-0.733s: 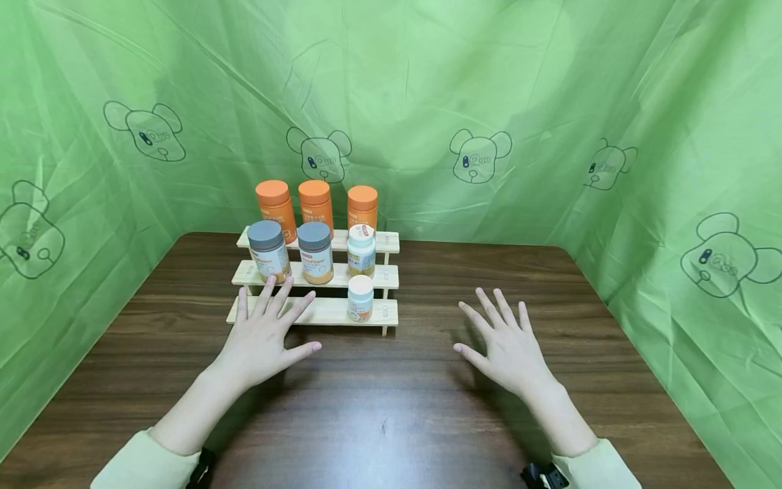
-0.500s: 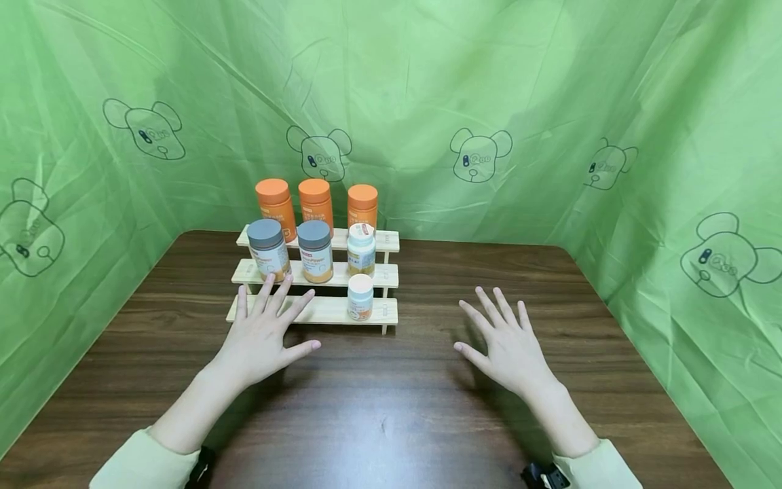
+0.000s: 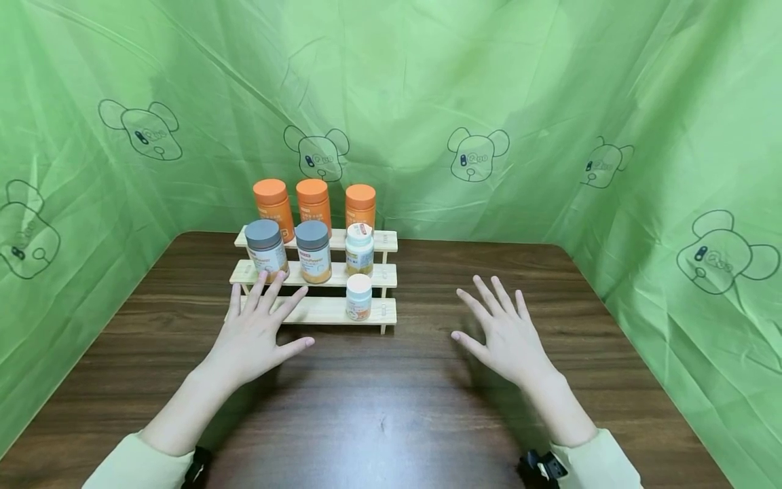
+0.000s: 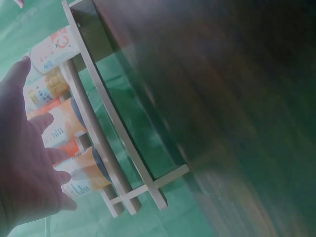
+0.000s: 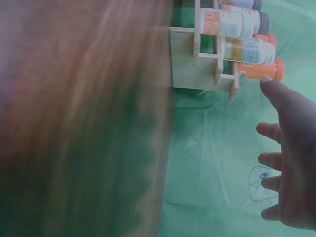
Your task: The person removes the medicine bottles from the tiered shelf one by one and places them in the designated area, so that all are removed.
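Note:
In the head view my left hand [image 3: 253, 339] is spread flat, palm down, in front of the three-tier wooden rack [image 3: 324, 311]; its fingertips overlap the lowest shelf and the left grey-lidded jar [image 3: 267, 251]. My right hand [image 3: 507, 339] hovers over the table to the right of the rack, fingers spread, holding nothing. A second grey-lidded jar [image 3: 314, 255] and a white-capped bottle [image 3: 359, 251] stand on the middle shelf. A small white bottle [image 3: 358, 299] is at the right of the lowest shelf. Three orange bottles, one at the right [image 3: 360, 204], line the top shelf.
The dark wood table [image 3: 391, 407] runs back to green curtains [image 3: 403, 102] printed with cartoon bear heads, which enclose it at the back and both sides. In the right wrist view the side panel of the rack [image 5: 190, 69] shows beyond the table edge.
Both hands shift very slightly: the left one a little leftward, the right one a little farther forward. The bottles and rack keep their places, while the whole view drifts slightly left.

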Action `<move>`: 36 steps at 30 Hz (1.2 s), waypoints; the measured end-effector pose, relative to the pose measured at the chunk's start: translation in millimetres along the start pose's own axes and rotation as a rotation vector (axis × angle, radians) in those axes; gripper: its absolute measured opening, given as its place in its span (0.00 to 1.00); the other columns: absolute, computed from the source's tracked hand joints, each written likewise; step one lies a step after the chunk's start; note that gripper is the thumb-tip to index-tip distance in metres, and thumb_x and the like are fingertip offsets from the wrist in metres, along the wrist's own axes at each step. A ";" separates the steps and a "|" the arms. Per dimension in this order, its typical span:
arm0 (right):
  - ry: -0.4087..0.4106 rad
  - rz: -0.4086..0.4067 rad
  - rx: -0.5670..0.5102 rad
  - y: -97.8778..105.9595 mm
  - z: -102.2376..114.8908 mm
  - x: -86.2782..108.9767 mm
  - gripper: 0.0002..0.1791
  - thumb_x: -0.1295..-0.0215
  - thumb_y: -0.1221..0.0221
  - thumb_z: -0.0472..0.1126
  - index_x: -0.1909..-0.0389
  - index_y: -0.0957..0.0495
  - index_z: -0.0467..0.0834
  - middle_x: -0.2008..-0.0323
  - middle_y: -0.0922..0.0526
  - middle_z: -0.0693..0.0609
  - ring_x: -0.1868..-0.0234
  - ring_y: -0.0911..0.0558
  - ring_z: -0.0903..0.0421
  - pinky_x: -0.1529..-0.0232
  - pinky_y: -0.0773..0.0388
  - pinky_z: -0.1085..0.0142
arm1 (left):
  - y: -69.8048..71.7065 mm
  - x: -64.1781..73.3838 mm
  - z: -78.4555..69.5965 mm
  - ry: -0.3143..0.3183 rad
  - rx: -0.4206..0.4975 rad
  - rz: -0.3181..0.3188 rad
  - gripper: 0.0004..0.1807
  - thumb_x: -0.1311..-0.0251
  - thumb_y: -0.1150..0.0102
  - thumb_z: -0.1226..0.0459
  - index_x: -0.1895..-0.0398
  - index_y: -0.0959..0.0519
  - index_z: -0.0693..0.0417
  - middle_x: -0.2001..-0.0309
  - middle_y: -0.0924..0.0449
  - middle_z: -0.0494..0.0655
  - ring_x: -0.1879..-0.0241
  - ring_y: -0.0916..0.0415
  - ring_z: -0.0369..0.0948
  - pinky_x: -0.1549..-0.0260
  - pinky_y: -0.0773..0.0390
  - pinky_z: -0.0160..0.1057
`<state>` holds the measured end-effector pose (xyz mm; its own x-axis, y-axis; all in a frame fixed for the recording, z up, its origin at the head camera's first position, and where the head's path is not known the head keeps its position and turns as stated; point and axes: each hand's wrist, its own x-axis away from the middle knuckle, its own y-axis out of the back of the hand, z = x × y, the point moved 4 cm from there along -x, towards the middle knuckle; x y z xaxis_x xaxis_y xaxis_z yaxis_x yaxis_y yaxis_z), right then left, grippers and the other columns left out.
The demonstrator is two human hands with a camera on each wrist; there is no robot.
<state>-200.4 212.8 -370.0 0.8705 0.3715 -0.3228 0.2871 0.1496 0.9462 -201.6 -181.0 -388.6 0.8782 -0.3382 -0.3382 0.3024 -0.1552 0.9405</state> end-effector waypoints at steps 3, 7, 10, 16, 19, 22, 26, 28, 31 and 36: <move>0.011 -0.008 0.004 5.5 0.9 -6.2 0.40 0.40 0.52 0.71 0.29 0.42 0.59 0.26 0.50 0.52 0.26 0.57 0.47 0.34 0.58 0.38 | 2.4 0.0 2.4 0.000 0.001 -0.011 0.46 0.50 0.52 0.28 0.28 0.43 0.35 0.26 0.53 0.51 0.27 0.64 0.54 0.37 0.64 0.66; 0.031 -0.038 0.009 11.6 2.7 -16.3 0.40 0.40 0.53 0.71 0.29 0.43 0.59 0.26 0.51 0.52 0.25 0.57 0.48 0.34 0.57 0.39 | 7.1 2.4 6.7 0.014 0.017 -0.014 0.47 0.49 0.53 0.28 0.28 0.44 0.35 0.26 0.53 0.53 0.27 0.63 0.54 0.36 0.67 0.64; 0.043 -0.058 0.005 17.1 5.0 -25.4 0.40 0.39 0.53 0.71 0.29 0.44 0.60 0.26 0.52 0.53 0.25 0.58 0.48 0.33 0.57 0.39 | 10.5 4.4 11.6 0.027 0.025 -0.012 0.46 0.48 0.52 0.29 0.27 0.45 0.36 0.26 0.56 0.53 0.26 0.66 0.53 0.35 0.71 0.63; 0.047 -0.078 -0.021 29.4 9.2 -45.3 0.40 0.39 0.52 0.70 0.28 0.47 0.61 0.26 0.53 0.54 0.26 0.57 0.49 0.34 0.56 0.39 | 18.6 6.3 22.2 0.053 0.035 -0.021 0.46 0.47 0.51 0.31 0.27 0.45 0.38 0.26 0.57 0.55 0.26 0.71 0.50 0.36 0.72 0.63; 0.051 -0.088 -0.043 34.8 11.6 -56.0 0.39 0.38 0.52 0.69 0.28 0.47 0.62 0.26 0.53 0.54 0.26 0.56 0.48 0.34 0.55 0.39 | 21.7 8.0 29.7 0.077 0.049 -0.020 0.46 0.47 0.50 0.32 0.27 0.45 0.40 0.26 0.55 0.57 0.26 0.70 0.52 0.37 0.71 0.65; 0.059 -0.100 -0.047 38.9 14.4 -68.2 0.38 0.37 0.51 0.68 0.28 0.46 0.61 0.26 0.52 0.53 0.26 0.55 0.48 0.34 0.54 0.40 | 22.5 10.0 39.4 0.108 0.066 -0.017 0.46 0.47 0.48 0.33 0.27 0.44 0.40 0.27 0.54 0.57 0.26 0.68 0.53 0.37 0.73 0.64; 0.067 -0.105 -0.058 42.8 17.4 -84.8 0.37 0.36 0.50 0.66 0.29 0.45 0.59 0.26 0.51 0.52 0.26 0.53 0.47 0.34 0.52 0.40 | 20.0 12.5 53.7 0.140 0.104 -0.006 0.46 0.47 0.47 0.33 0.27 0.44 0.41 0.28 0.51 0.59 0.27 0.68 0.55 0.36 0.75 0.63; 0.071 -0.107 -0.071 44.9 18.8 -93.0 0.37 0.36 0.50 0.65 0.29 0.45 0.59 0.26 0.51 0.52 0.26 0.53 0.47 0.34 0.51 0.40 | 17.6 13.7 60.4 0.149 0.130 0.004 0.46 0.47 0.46 0.34 0.28 0.43 0.42 0.29 0.50 0.60 0.27 0.67 0.56 0.36 0.74 0.64; 0.081 -0.108 -0.105 46.5 20.8 -106.0 0.36 0.35 0.51 0.65 0.28 0.45 0.58 0.27 0.50 0.51 0.26 0.51 0.47 0.35 0.49 0.40 | 12.4 15.3 70.8 0.167 0.171 0.032 0.46 0.47 0.45 0.34 0.28 0.43 0.43 0.29 0.48 0.62 0.28 0.65 0.58 0.37 0.72 0.65; 0.071 -0.089 -0.224 47.4 24.6 -129.1 0.36 0.35 0.50 0.65 0.28 0.46 0.60 0.27 0.49 0.53 0.27 0.49 0.48 0.37 0.44 0.39 | 3.3 17.5 87.0 0.192 0.239 0.073 0.48 0.50 0.40 0.36 0.27 0.45 0.41 0.32 0.45 0.66 0.30 0.61 0.65 0.40 0.66 0.70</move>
<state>-289.3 149.4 -283.0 0.8132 0.4100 -0.4131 0.2589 0.3808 0.8877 -217.5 -268.2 -394.4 0.9552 -0.1782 -0.2363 0.1607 -0.3582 0.9197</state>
